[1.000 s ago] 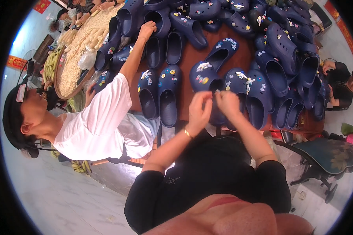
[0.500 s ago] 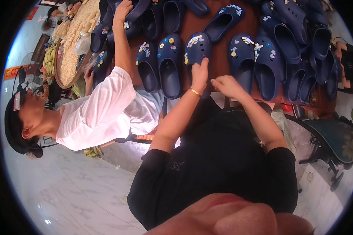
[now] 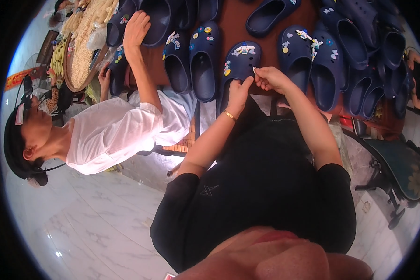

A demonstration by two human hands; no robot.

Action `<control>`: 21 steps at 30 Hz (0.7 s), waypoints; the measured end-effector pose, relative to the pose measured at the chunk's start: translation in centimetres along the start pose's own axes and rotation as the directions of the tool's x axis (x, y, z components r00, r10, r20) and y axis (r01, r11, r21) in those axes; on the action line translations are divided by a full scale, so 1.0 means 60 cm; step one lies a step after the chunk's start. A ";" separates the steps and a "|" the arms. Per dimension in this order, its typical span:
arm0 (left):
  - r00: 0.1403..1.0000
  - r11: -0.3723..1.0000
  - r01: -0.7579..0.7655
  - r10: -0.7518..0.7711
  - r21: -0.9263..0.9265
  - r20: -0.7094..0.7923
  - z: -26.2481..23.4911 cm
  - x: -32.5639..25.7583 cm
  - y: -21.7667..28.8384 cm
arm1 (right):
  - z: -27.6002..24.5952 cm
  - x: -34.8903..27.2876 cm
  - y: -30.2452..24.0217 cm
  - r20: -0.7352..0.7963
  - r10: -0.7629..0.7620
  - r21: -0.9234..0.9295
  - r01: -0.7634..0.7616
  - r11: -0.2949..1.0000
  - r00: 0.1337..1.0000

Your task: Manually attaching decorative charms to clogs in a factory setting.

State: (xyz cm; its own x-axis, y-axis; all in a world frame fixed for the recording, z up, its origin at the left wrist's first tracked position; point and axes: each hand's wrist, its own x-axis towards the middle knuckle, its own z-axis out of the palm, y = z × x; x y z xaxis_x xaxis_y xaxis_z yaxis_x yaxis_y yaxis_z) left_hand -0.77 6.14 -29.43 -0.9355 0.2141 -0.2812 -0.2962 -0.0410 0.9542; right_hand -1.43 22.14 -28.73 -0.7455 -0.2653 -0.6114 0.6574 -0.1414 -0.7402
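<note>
A navy blue clog (image 3: 240,60) with small coloured charms on its toe lies at the near edge of a brown table (image 3: 231,18). My left hand (image 3: 239,93) rests on the clog's near end, fingers holding its rim; a gold bracelet sits on that wrist. My right hand (image 3: 269,78) pinches a small white charm at the clog's right side. Two more charm-studded clogs (image 3: 191,58) lie just to the left, and another pair (image 3: 312,56) to the right.
A person in a white shirt (image 3: 112,130) stands at my left, one hand (image 3: 135,30) on a clog farther back. Several more navy clogs (image 3: 378,51) cover the table. A round tray of pale pieces (image 3: 81,46) sits far left. A dark chair (image 3: 401,168) stands at right.
The view has dipped and closed in on the table edge. My hands moved from held together above the clogs down onto the near clog. The other person's arm stays stretched across the table.
</note>
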 end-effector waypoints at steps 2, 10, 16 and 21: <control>0.998 0.996 0.017 -0.012 -0.088 0.061 -0.003 0.003 -0.003 | -0.002 0.003 -0.002 -0.017 -0.053 -0.084 0.052 0.995 0.998; 0.999 1.000 0.015 -0.014 -0.018 0.040 -0.002 -0.004 -0.006 | -0.003 0.014 -0.037 -0.006 -0.010 -0.299 0.007 0.954 1.000; 1.000 0.999 -0.014 0.012 0.048 0.029 -0.011 0.003 -0.032 | 0.005 0.021 -0.045 -0.050 -0.044 -0.496 0.013 0.868 0.998; 0.982 0.966 -0.116 0.146 0.229 -0.119 -0.003 0.005 -0.044 | 0.016 0.021 -0.065 -0.167 0.040 -0.663 -0.142 0.735 0.985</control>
State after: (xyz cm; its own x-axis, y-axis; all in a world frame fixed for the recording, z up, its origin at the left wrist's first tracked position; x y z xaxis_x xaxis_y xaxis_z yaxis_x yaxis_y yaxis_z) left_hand -0.32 6.15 -32.04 -0.9849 0.0881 -0.1490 -0.1338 0.1593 0.9781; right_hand -4.80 21.45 -26.36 -0.7262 -0.1080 -0.6789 0.5163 0.5664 -0.6424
